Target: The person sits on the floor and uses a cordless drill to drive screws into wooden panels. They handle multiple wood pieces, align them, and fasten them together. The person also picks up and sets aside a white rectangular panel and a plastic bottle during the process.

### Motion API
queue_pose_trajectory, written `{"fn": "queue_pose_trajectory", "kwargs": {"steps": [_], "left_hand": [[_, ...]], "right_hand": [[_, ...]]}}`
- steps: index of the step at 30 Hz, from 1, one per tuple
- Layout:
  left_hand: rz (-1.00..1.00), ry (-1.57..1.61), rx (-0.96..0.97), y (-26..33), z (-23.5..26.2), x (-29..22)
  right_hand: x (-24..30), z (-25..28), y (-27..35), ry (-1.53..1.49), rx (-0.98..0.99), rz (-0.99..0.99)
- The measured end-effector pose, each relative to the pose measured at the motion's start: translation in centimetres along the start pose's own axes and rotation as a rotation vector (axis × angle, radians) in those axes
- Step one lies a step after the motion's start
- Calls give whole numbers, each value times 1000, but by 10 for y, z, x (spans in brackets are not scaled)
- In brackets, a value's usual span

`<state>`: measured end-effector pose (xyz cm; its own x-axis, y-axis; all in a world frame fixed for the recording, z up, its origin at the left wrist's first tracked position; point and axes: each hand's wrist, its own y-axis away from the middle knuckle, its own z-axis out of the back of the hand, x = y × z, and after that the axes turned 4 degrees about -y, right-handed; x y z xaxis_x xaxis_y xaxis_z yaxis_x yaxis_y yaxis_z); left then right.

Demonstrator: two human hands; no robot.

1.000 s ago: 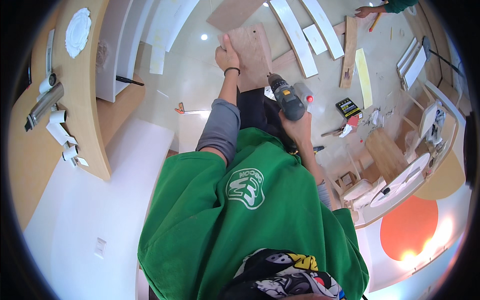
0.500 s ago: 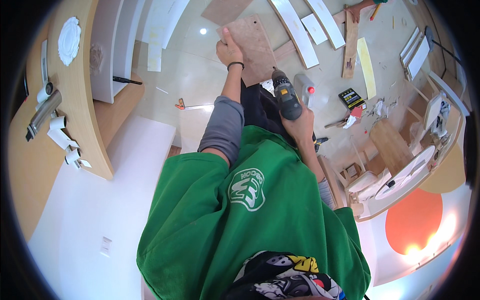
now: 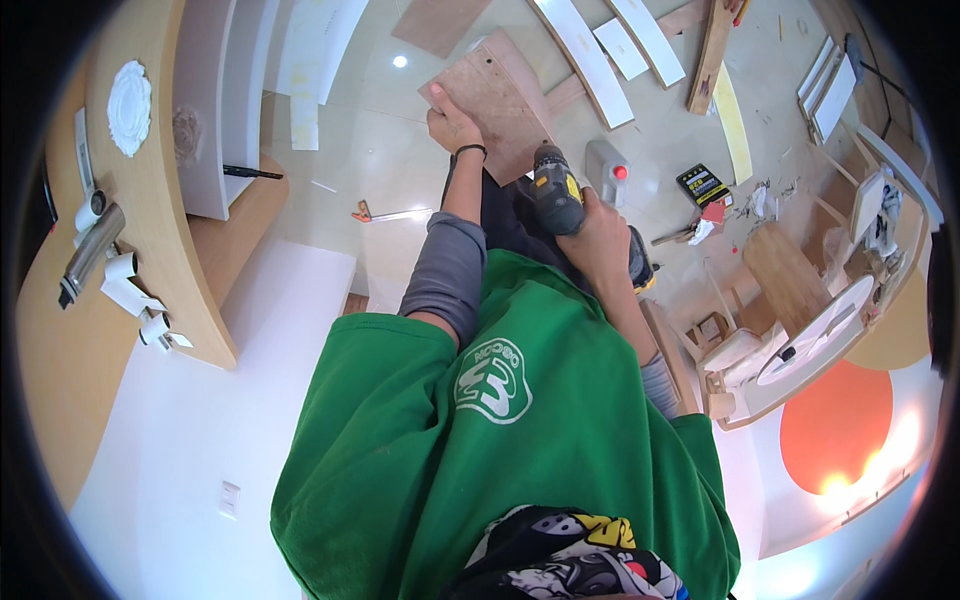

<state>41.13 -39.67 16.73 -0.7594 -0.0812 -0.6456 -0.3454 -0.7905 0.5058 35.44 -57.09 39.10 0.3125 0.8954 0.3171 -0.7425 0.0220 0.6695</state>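
Note:
My left hand (image 3: 452, 124) is closed on the left edge of a flat brown wooden board (image 3: 505, 110), thumb on top. A dark round hole shows near the board's far end. My right hand (image 3: 602, 240) is wrapped round the handle of a dark grey cordless drill (image 3: 556, 195) with yellow markings. The drill's chuck points away from me, at the board's near right corner. Whether the bit is in the wood I cannot tell.
Right of the drill stands a grey jug (image 3: 606, 160) with a red cap. White strips (image 3: 585, 65) and a wooden plank (image 3: 710, 60) lie beyond. A black-and-yellow box (image 3: 703, 186) sits among scraps. An orange-handled tool (image 3: 365, 212) lies left. A wooden counter (image 3: 205, 290) borders the left side.
The board has tilted, so its right side edge now shows. The drill has shifted slightly left with my right hand. Another person's hand at the far plank has left the view.

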Motion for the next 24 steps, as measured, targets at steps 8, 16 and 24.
{"fn": "queue_pose_trajectory", "kwargs": {"steps": [8,16,24], "left_hand": [[-60,52,-68,5,-5,3],[-92,90,-87,2,-6,5],[-101,43,-8,-6,2,6]], "right_hand": [[-4,29,-18,170,141,100],[5,38,-35,399,282,260],[3,52,-44,449,333,333]]}}
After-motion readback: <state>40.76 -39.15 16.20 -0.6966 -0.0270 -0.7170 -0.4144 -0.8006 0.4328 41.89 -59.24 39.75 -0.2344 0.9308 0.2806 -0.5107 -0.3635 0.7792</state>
